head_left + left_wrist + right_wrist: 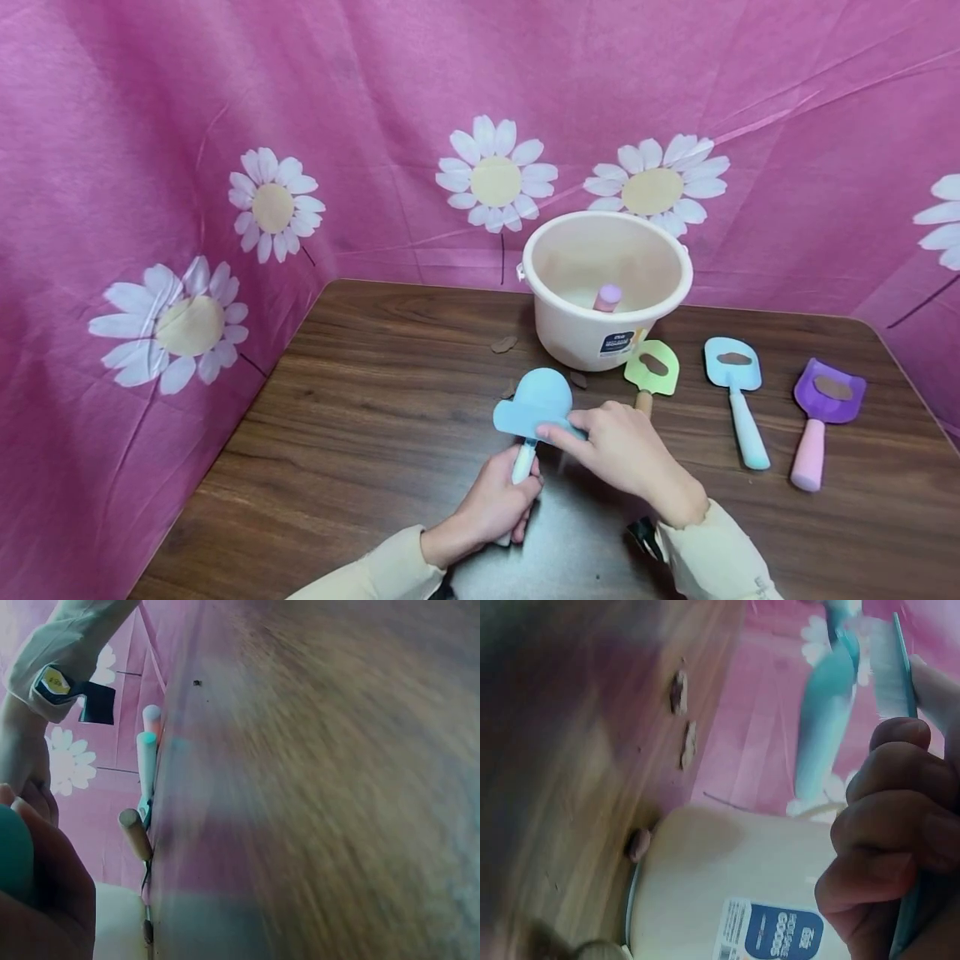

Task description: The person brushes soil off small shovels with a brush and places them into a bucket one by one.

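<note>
In the head view my left hand (pixel 495 497) grips the pale handle (pixel 524 463) of a small shovel with a light blue rounded head (pixel 546 388). A flat, light blue strip-like piece (pixel 517 418) lies across that head, and my right hand (pixel 618 446) pinches its right end. The right wrist view shows the fingers (pixel 892 787) curled along this thin, teal-edged piece (pixel 907 675), with the shovel head (pixel 826 712) beyond it. Seen from the left wrist, my left hand (pixel 64 900) wraps a teal rounded handle end (pixel 13 855).
A cream bucket (pixel 558 333) with a pink handle (pixel 607 297) inside stands behind the hands. Green (pixel 667 379), light blue (pixel 744 425) and purple-headed (pixel 817 408) shovels lie to the right, each head with a brown patch. Brown leaf-like bits (pixel 504 343) lie near the bucket.
</note>
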`<state>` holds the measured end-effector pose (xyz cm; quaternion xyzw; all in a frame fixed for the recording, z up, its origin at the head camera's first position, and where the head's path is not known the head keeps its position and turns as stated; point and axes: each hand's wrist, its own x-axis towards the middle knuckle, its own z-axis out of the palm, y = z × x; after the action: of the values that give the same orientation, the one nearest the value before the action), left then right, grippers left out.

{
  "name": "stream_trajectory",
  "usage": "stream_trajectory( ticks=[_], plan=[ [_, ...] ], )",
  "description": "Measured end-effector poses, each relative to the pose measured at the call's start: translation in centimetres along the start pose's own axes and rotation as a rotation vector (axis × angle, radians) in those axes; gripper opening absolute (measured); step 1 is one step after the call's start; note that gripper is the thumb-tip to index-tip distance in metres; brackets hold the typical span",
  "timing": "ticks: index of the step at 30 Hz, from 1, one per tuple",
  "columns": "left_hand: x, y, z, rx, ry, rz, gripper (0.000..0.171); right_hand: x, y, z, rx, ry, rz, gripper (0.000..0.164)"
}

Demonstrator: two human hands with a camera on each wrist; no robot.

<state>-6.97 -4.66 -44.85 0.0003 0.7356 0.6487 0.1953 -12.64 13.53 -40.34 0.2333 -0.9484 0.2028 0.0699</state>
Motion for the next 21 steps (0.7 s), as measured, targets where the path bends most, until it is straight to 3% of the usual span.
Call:
stream_trajectory(
  ticks=[11,21],
  plan=[
    [-0.5,0.2,-0.2,0.039,0.002,0.045,0.006,0.3,0.4,0.1,0.006,0.044,0.032,0.056],
    [-1.0,0.1,-0.1,0.083,-0.018,0.075,0.007,0.9,2.2,-0.4,0.086,0.026,0.267,0.061]
  ],
)
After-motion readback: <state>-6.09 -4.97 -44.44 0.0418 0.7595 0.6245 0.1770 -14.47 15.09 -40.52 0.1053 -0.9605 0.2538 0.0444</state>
